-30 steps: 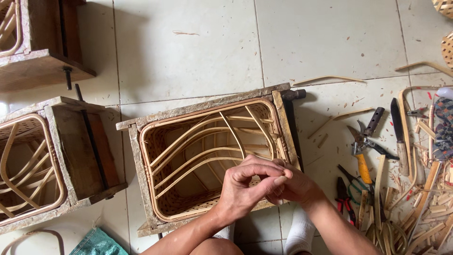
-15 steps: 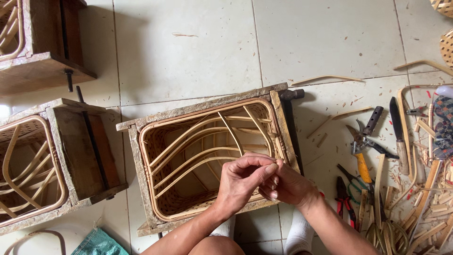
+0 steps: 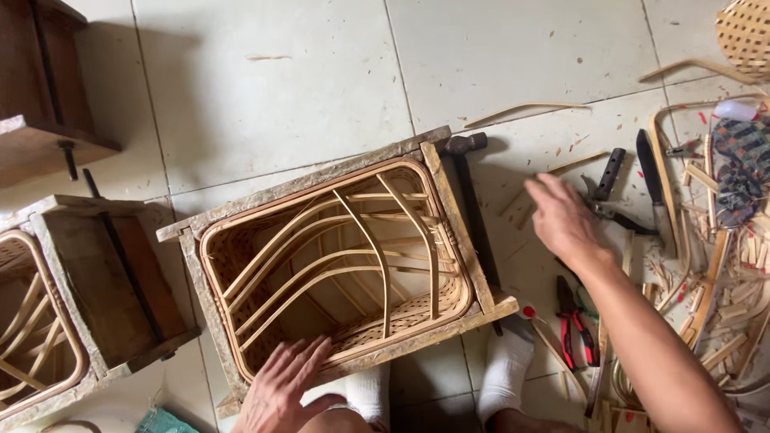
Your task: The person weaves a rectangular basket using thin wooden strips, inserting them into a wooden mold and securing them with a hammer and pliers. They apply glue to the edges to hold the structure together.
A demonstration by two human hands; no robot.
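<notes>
Over tools (image 3: 618,210), right hand (image 3: 561,220) now.

Pale bamboo, weathered wood and off-white tile

The wooden frame (image 3: 461,232) is grey-brown and mottled; the woven basket (image 3: 345,265) inside it is tan with a fine checked weave and lighter honey-coloured ribs. The floor tiles (image 3: 265,88) are off-white with darker grout lines. The pliers (image 3: 573,325) have red and black handles, the knife (image 3: 651,184) is dark, and the socks (image 3: 505,369) are white.

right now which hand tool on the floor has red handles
The pliers just right of the white socks: the only tool with red handles. The cutters and knife beyond the right hand are dark.
</notes>
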